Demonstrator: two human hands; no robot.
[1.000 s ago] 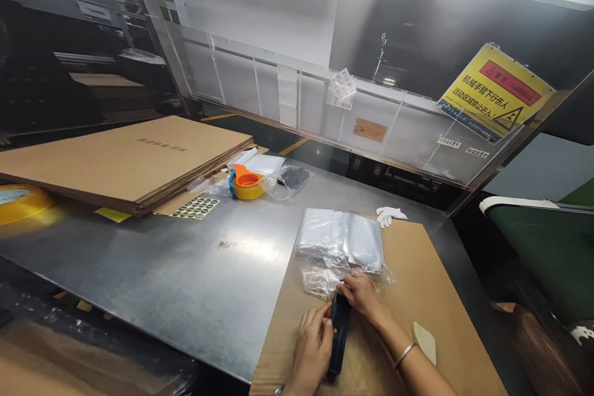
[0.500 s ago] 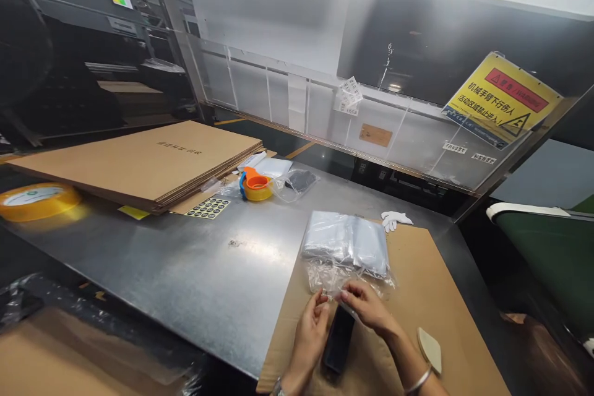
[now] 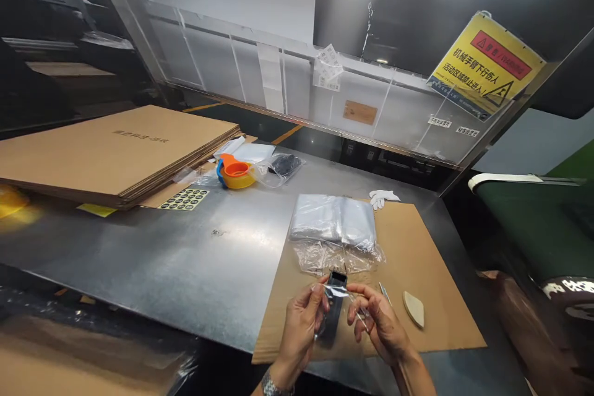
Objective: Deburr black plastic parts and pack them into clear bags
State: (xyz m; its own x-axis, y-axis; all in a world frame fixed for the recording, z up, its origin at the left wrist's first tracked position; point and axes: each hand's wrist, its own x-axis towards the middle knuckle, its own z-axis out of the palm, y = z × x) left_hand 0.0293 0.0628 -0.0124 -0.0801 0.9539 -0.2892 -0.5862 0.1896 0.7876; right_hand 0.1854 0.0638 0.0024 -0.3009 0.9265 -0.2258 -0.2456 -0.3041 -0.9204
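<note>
Between my hands is a piece of clear plastic film (image 3: 338, 291), stretched over a dark rectangular object (image 3: 331, 320) on the brown cardboard sheet (image 3: 399, 272). My left hand (image 3: 304, 322) pinches the film at its left side, thumb against fingers. On the right, my right hand (image 3: 375, 320) holds the other side of the film with fingers bent. The dark object's upper end shows a hollow opening; its lower part lies in shadow. Just beyond the hands rests a stack of clear plastic bags (image 3: 331, 223).
A beige curved piece (image 3: 413, 309) and a thin metallic tool (image 3: 385, 292) lie right of my hands. Further back are a white glove (image 3: 384, 197), a tape dispenser (image 3: 236, 173) and a sticker sheet (image 3: 184, 198). Flat cardboard (image 3: 125, 148) is stacked at left.
The film has come toward me and now spans the dark object's upper part. My right hand has moved lower and turned. The thin metallic tool now shows. The camera view has shifted.
</note>
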